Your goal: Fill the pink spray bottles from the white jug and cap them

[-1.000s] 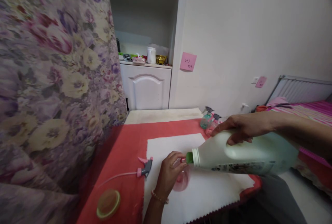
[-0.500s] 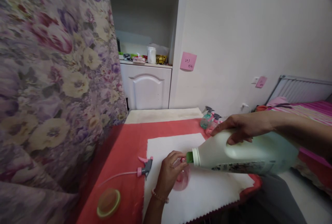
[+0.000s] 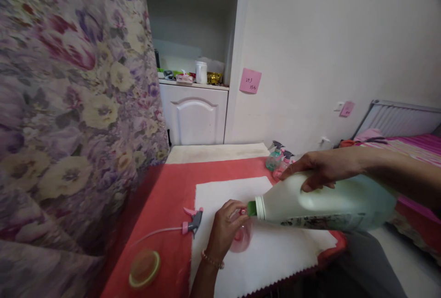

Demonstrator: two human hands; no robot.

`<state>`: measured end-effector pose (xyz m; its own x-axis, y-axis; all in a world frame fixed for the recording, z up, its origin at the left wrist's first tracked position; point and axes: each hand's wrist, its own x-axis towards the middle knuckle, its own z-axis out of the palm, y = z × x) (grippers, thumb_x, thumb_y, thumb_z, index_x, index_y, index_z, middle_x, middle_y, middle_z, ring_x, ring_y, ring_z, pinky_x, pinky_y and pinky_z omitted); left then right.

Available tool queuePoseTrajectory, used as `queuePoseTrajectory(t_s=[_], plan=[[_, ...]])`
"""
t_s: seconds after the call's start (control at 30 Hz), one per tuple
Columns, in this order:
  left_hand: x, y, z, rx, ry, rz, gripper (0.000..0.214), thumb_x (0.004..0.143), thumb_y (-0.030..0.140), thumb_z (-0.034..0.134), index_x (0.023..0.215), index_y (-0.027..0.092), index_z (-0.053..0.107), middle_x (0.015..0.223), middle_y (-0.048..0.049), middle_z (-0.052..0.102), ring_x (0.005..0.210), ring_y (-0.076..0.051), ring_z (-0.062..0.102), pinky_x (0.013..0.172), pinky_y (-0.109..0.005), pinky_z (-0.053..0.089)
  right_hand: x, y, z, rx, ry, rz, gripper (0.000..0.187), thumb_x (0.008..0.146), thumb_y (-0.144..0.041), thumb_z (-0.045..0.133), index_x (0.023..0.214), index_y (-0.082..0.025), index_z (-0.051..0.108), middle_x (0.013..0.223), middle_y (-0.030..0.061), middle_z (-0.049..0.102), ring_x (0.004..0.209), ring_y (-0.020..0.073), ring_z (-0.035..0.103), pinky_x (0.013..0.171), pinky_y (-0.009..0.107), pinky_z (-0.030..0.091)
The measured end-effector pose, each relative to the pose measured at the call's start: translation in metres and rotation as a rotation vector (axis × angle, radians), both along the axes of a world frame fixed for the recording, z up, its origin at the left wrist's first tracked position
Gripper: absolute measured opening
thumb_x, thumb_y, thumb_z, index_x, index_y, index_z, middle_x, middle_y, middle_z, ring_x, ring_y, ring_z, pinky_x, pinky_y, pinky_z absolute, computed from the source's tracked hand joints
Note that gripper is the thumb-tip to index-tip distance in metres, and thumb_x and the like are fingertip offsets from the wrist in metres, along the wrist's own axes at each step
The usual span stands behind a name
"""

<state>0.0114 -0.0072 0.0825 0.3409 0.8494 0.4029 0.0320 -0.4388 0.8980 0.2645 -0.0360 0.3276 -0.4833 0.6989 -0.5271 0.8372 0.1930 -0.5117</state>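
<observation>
My right hand (image 3: 315,171) grips a large pale green jug (image 3: 330,201) by its handle, tilted on its side with the green spout pointing left. That spout is right at the mouth of a small pink clear bottle (image 3: 242,238). Around the bottle's neck are the fingers of my left hand (image 3: 225,224), keeping it upright on a white cloth (image 3: 275,252). Whether liquid is flowing cannot be made out. To the left lies a pink and grey spray nozzle (image 3: 194,223) with its thin tube.
A round lid with a yellow-green rim (image 3: 144,268) lies on the red tablecloth (image 3: 165,261). Behind the jug stand a teal spray bottle (image 3: 274,160) and a pink spray bottle (image 3: 280,168). A floral curtain (image 3: 82,128) hangs at the left; a bed (image 3: 406,146) is at the right.
</observation>
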Motion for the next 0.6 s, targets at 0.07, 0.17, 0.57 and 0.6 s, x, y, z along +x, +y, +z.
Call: queuePoseTrajectory(t_s=[0.07, 0.17, 0.57, 0.6], plan=[[-0.0002, -0.0001, 0.0003, 0.001, 0.002, -0.003, 0.016, 0.078, 0.018, 0.064, 0.091, 0.021, 0.072, 0.096, -0.0051, 0.067, 0.094, -0.021, 0.062, 0.085, -0.032, 0.047, -0.0003, -0.0002, 0.0002, 0.000, 0.000, -0.004, 0.055, 0.085, -0.033, 0.062, 0.136, -0.021, 0.051, 0.079, 0.0009, 0.056, 0.061, 0.0108, 0.052, 0.046, 0.016, 0.041], [-0.0002, -0.0001, 0.0006, 0.000, 0.011, -0.006, 0.016, 0.078, 0.019, 0.064, 0.092, 0.021, 0.072, 0.096, -0.0050, 0.066, 0.095, -0.021, 0.062, 0.086, -0.032, 0.047, -0.0001, -0.0001, 0.0001, 0.002, 0.003, -0.006, 0.054, 0.084, -0.032, 0.063, 0.136, -0.021, 0.051, 0.076, 0.0001, 0.055, 0.061, 0.0110, 0.052, 0.045, 0.016, 0.041], [0.0000, 0.0001, -0.0030, 0.001, -0.004, -0.010, 0.015, 0.079, 0.019, 0.065, 0.093, 0.020, 0.071, 0.096, -0.0050, 0.065, 0.094, -0.021, 0.062, 0.085, -0.031, 0.047, -0.0085, -0.0056, 0.0070, 0.002, -0.026, -0.018, 0.055, 0.084, -0.034, 0.063, 0.136, -0.019, 0.052, 0.075, -0.0002, 0.054, 0.057, 0.0095, 0.050, 0.047, 0.017, 0.041], [0.0001, 0.0001, -0.0032, -0.003, -0.008, -0.014, 0.015, 0.080, 0.020, 0.065, 0.093, 0.020, 0.071, 0.096, -0.0050, 0.065, 0.094, -0.021, 0.062, 0.085, -0.031, 0.047, -0.0091, -0.0060, 0.0076, 0.003, -0.033, -0.024, 0.055, 0.084, -0.034, 0.063, 0.136, -0.019, 0.052, 0.072, -0.0008, 0.053, 0.057, 0.0096, 0.049, 0.047, 0.017, 0.041]])
